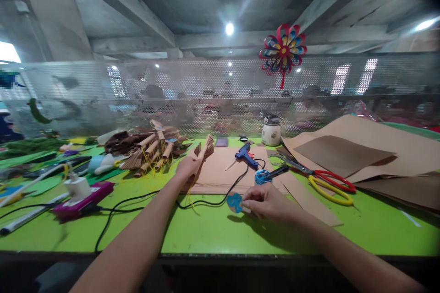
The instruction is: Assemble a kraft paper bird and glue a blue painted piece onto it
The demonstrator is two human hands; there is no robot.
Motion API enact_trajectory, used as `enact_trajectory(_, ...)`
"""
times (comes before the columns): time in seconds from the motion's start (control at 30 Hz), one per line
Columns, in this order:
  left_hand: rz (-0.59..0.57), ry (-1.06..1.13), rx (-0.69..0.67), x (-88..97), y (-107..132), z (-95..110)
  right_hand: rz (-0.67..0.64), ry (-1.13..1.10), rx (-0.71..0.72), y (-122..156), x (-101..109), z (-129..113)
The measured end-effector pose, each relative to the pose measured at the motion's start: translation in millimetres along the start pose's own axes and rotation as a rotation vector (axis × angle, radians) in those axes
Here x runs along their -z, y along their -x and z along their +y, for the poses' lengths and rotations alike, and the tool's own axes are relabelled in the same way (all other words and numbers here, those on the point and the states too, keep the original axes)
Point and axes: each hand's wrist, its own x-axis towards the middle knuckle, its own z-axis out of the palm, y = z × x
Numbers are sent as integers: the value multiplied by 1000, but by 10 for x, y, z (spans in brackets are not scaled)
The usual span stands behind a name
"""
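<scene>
My left hand (188,167) is closed around a rolled brown paper piece (207,146) with a pleated, fanned end, tilted up above the brown paper sheets (220,169). Yellow string hangs down below that hand. Between the thumb and fingers of my right hand (264,200) is a small blue paper cutout (234,202), held over the green table near its front edge. Just behind the right hand stands a roll of blue tape (262,176). A blue glue gun (246,154) lies on the sheets between and beyond both hands.
Similar paper rolls with yellow strings (161,146) are heaped at the left. Scissors with red and yellow handles (332,185) lie at the right by large brown paper (350,146). A purple power strip (84,200) and black cable occupy the left front. A white jar (271,130) stands behind.
</scene>
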Motion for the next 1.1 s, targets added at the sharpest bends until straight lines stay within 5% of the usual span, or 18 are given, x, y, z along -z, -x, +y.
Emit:
enact_trajectory(0.37,26,142,169,-108,-57,79,42,80,32,30,-20,12)
enact_trajectory(0.6,75,444,114,-25,6,233,72,44,16,37,-19,-56)
enact_trajectory(1.1,-170,806,-86,-89,357,551,134,-122,23,-63,-58,114)
